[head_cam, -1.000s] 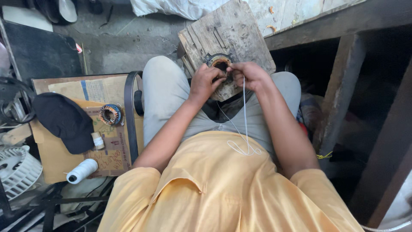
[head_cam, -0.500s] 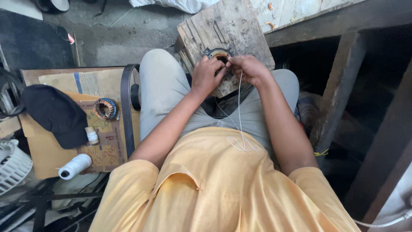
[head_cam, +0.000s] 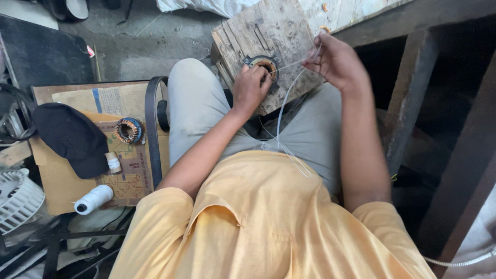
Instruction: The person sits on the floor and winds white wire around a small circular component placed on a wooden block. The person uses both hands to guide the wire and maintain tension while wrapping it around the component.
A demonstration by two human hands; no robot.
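A round wound motor coil (head_cam: 264, 65) lies on a worn wooden block (head_cam: 258, 31) in front of my knees. My left hand (head_cam: 250, 88) rests on the coil's near edge and holds it down. Up and to the right of the coil, my right hand (head_cam: 333, 62) pinches a thin white thread (head_cam: 281, 111). The thread runs taut from the coil to those fingers, and its slack loops down onto my lap.
On the cardboard at left lie a second copper-wound coil (head_cam: 128, 130), a black cap (head_cam: 72, 137), a small thread spool (head_cam: 112, 162) and a large white spool (head_cam: 93, 199). A white fan guard (head_cam: 15, 199) sits far left. A dark wooden table leg (head_cam: 408, 98) stands at right.
My right hand has pulled away from the coil, up and to the right, drawing the thread taut. My left hand has stayed on the coil.
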